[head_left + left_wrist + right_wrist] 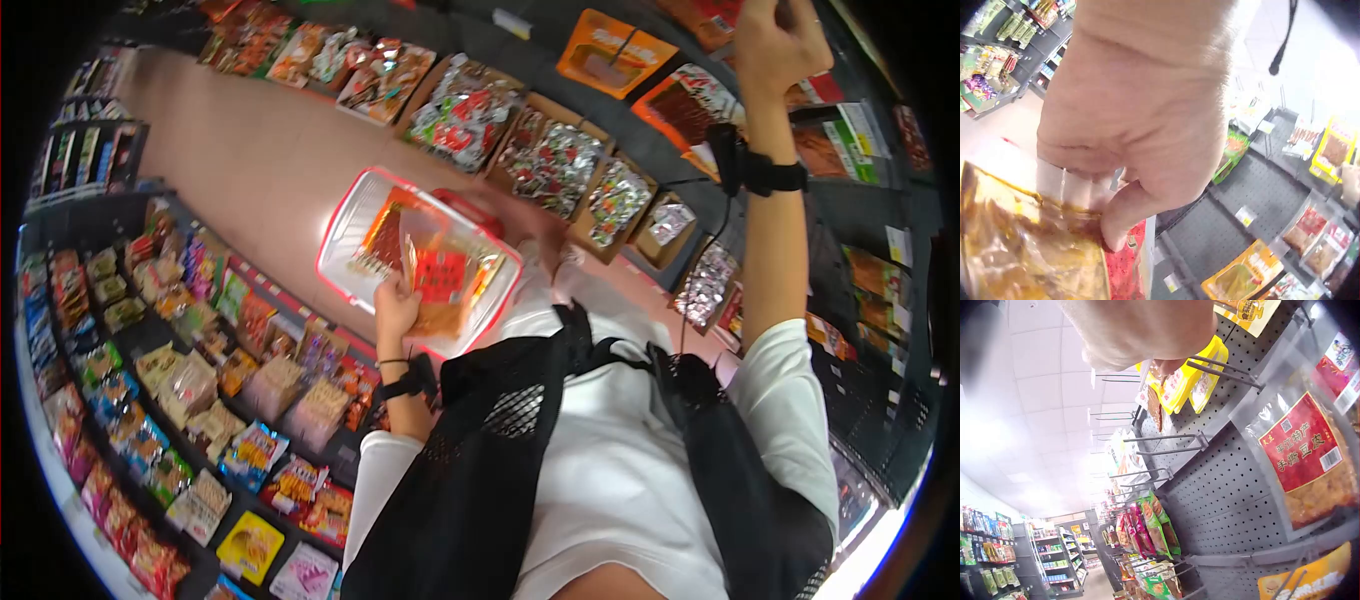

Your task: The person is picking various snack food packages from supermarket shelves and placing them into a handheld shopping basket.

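My left hand [397, 308] grips a clear snack bag [437, 278] with a red label, over a white basket [340, 235] with a red rim. In the left wrist view the thumb lies against the bag's red label [1127, 269], and brown food shows through the clear plastic. Another red and brown packet [385, 237] is in the basket. Raised at the wall rack, my right hand [785, 50] is by yellow snack packets [1194, 381] on hooks. A fingertip overlaps these packets in the right wrist view; I cannot tell whether it pinches one.
Metal hooks [1225, 370] stick out from the dark pegboard [1204, 469]. A clear bag with a red label [1300, 447] hangs at right there. Open cartons of foil-wrapped snacks [555, 160] line the rack's foot. Across the aisle floor [230, 130], tiered shelves hold packaged snacks [195, 380].
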Tool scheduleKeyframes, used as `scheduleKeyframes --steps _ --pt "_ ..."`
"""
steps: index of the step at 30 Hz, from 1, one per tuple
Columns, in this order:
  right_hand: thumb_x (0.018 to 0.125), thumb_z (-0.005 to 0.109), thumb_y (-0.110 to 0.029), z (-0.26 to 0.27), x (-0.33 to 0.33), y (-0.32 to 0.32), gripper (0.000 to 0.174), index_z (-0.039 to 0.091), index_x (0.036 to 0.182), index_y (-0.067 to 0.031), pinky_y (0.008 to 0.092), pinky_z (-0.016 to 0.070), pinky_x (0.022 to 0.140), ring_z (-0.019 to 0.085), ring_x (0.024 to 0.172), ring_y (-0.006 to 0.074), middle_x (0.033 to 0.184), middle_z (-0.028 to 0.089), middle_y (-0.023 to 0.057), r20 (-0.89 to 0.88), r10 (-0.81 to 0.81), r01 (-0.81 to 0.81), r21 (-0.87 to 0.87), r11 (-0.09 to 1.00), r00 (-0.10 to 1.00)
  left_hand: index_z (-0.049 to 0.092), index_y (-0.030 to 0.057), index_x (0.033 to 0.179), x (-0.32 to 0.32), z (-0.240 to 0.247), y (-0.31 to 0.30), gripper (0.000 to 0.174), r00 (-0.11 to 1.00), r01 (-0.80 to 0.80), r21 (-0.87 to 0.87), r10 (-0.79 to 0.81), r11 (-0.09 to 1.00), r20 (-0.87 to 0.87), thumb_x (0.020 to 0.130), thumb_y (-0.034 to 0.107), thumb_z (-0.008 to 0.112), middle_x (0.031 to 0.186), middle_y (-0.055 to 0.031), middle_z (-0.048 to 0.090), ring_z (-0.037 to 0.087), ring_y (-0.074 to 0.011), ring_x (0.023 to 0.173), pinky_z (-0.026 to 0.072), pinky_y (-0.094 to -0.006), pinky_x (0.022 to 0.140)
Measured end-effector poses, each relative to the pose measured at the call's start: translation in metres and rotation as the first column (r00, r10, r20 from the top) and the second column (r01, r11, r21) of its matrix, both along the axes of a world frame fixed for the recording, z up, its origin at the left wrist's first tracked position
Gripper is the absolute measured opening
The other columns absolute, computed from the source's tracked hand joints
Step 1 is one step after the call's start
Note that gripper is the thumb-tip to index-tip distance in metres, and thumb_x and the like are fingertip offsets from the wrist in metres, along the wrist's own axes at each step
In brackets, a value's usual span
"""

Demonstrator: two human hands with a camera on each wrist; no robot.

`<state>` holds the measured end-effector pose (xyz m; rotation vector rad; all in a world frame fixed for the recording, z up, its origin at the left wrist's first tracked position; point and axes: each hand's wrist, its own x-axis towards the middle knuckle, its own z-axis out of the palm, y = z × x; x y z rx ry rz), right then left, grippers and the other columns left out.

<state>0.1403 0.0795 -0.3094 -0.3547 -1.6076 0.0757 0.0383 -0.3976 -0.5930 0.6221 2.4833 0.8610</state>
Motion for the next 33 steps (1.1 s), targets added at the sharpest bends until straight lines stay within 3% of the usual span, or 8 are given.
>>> scheduleKeyframes --steps 3,8,11,13,16,19,27,33 --pt "0.085 0.059 -0.004 0.014 0.009 0.004 0.012 0.066 0.09 0.0039 0.0271 0.0497 0.072 0.063 0.079 0.0161 0.087 0.068 0.0105 -0.055 0.017 -0.02 -0.059 0.998 0.998 0.044 0.0057 0.069 0.0 0.06 0.051 0.027 0.974 -0.121 0.327 0.048 0.937 0.221 0.072 -0.009 0.067 0.06 0.0032 0.045 0.046 -0.0052 0.057 0.0369 -0.0235 0.051" --pt "0.08 0.058 -0.003 0.022 0.023 0.006 0.014 0.067 0.091 0.0015 0.0335 0.0505 0.077 0.065 0.089 0.0301 0.094 0.067 0.0174 0.013 -0.039 0.038 0.064 0.997 0.999 0.044 0.0065 0.071 -0.003 0.119 0.114 0.028 0.954 -0.132 0.465 -0.015 0.876 0.299 0.075 -0.012 0.065 0.065 0.0046 0.048 0.045 -0.0024 0.058 0.036 -0.0191 0.052" --pt "0.079 0.061 -0.006 0.032 0.049 -0.002 0.028 0.065 0.107 -0.0045 0.0396 0.0459 0.092 0.057 0.109 0.0335 0.119 0.058 0.0225 0.298 -0.031 0.017 0.048 0.999 0.954 0.045 0.007 0.07 0.0 0.142 0.156 0.028 0.977 -0.054 0.534 -0.065 0.844 0.201 0.075 -0.01 0.067 0.058 0.005 0.045 0.042 -0.0031 0.05 0.0309 -0.0206 0.044" --pt "0.071 0.062 -0.003 0.013 0.065 0.002 0.037 0.062 0.107 0.0038 0.0426 0.0483 0.08 0.06 0.09 0.0341 0.104 0.063 0.0165 0.253 -0.149 0.1 0.195 0.976 0.956 0.046 0.0075 0.068 0.002 0.147 0.176 0.029 0.979 0.004 0.534 -0.112 0.845 0.17 0.075 -0.007 0.07 0.057 0.0043 0.045 0.041 -0.0033 0.048 0.0296 -0.0213 0.042" --pt "0.072 0.06 -0.003 -0.037 0.113 -0.031 0.039 0.059 0.11 0.0001 0.0447 0.0443 0.087 0.054 0.102 0.039 0.111 0.059 0.0188 0.359 0.049 0.001 -0.136 0.991 0.932 0.045 0.0075 0.066 0.011 0.15 0.185 0.03 0.988 0.058 0.515 -0.125 0.855 0.095 0.074 -0.007 0.071 0.057 0.0046 0.045 0.042 -0.0021 0.05 0.0318 -0.0191 0.045" --pt "0.073 0.06 -0.004 -0.092 0.163 -0.035 0.029 0.063 0.101 0.0017 0.0406 0.0453 0.088 0.056 0.1 0.0357 0.102 0.063 0.0198 0.431 0.536 -0.114 -0.693 0.712 0.726 0.045 0.0072 0.067 0.015 0.151 0.199 0.03 0.961 0.013 0.535 -0.159 0.845 0.228 0.072 -0.009 0.07 0.061 0.0037 0.048 0.045 -0.0033 0.056 0.036 -0.0194 0.052" --pt "0.075 0.058 0.0 -0.149 0.3 -0.045 0.031 0.062 0.106 0.0051 0.0394 0.0431 0.095 0.055 0.107 0.0362 0.112 0.062 0.0202 0.483 0.048 0.328 -0.661 0.675 0.874 0.048 0.0062 0.074 0.028 0.153 0.27 0.025 0.951 0.15 0.653 -0.289 0.742 0.11 0.075 -0.008 0.069 0.066 0.0028 0.054 0.048 -0.0029 0.059 0.0374 -0.0188 0.054" --pt "0.075 0.058 0.001 -0.154 0.313 -0.047 0.043 0.055 0.118 0.0067 0.0405 0.0369 0.103 0.044 0.125 0.0362 0.13 0.052 0.0209 0.557 0.09 0.356 -0.638 0.683 0.825 0.049 0.0063 0.076 0.033 0.18 0.325 0.024 0.975 0.089 0.81 -0.218 0.579 0.049 0.077 -0.007 0.069 0.073 0.0003 0.058 0.051 -0.003 0.063 0.038 -0.0174 0.056"
